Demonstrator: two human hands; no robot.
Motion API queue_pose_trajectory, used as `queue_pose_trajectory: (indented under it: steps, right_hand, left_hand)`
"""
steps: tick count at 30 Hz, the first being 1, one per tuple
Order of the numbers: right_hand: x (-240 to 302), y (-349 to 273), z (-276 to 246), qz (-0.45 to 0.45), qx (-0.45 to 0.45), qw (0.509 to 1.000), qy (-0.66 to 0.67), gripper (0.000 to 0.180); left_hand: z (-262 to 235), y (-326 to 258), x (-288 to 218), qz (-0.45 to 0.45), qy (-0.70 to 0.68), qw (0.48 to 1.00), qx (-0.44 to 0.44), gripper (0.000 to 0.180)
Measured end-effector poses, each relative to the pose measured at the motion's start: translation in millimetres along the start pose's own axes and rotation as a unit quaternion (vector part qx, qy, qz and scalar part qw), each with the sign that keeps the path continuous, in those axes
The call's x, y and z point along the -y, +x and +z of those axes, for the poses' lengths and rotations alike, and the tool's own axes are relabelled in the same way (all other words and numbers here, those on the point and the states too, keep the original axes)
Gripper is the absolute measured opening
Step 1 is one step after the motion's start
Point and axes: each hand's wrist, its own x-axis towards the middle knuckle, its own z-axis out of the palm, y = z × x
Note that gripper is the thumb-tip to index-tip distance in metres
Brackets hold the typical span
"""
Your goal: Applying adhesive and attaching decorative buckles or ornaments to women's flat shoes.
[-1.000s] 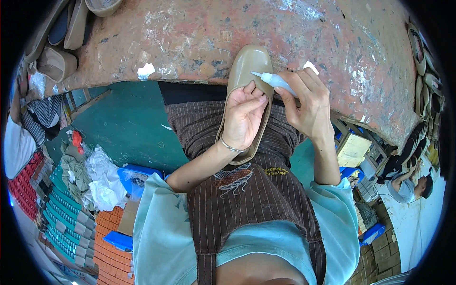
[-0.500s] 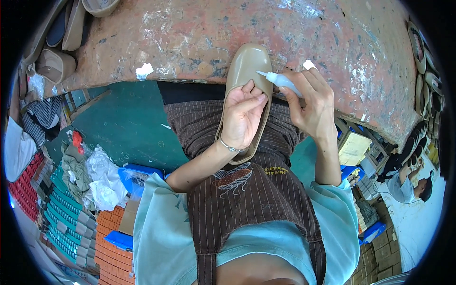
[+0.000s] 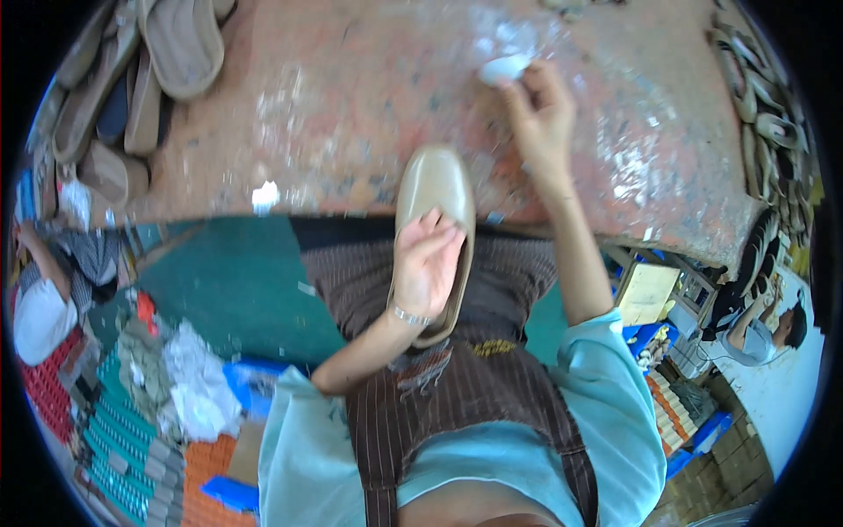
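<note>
A shiny beige slip-on shoe (image 3: pixel 435 180) points toe-away from me, its toe over the worktable's near edge and its heel by my apron. My left hand (image 3: pixel 426 274) holds it from inside, fingertips tucked into the opening under the upper. Farther out over the table and to the right, my right hand (image 3: pixel 543 114) is closed on a small white squeeze bottle (image 3: pixel 504 70). The bottle lies nearly flat in the fingers, at or just above the tabletop; its thin nozzle cannot be made out. The hand covers part of it.
The scuffed reddish worktable (image 3: pixel 351 97) spans the far side. Beige shoe soles (image 3: pixel 182 48) pile at its left, and more shoes (image 3: pixel 773 132) at its right rim. A white scrap (image 3: pixel 265 195) lies near the edge. Co-workers (image 3: pixel 757 335) sit right and far left.
My right hand has moved away from the shoe, farther over the table, carrying the squeeze bottle. The shoe and my left hand appear lower in view; the whole view has also shifted.
</note>
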Motion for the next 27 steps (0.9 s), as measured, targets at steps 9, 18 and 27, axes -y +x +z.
queue_pose_trajectory:
  steps: [9, 18, 27]
  right_hand:
    - [2, 28, -13, -0.125, -0.027, 0.977, -0.172, 0.032]
    - [-24, 118, -65, -0.172, 0.012, 0.882, -0.439, 0.028]
    - [-14, 37, -96, 0.048, 0.038, 0.948, -0.313, 0.029]
  left_hand:
    - [-22, -1, 3, 0.016, -0.013, 0.999, 0.033, 0.021]
    - [-20, 5, 3, 0.026, -0.051, 0.996, 0.062, 0.017]
    - [-18, 7, 2, 0.004, -0.090, 0.996, -0.005, 0.015]
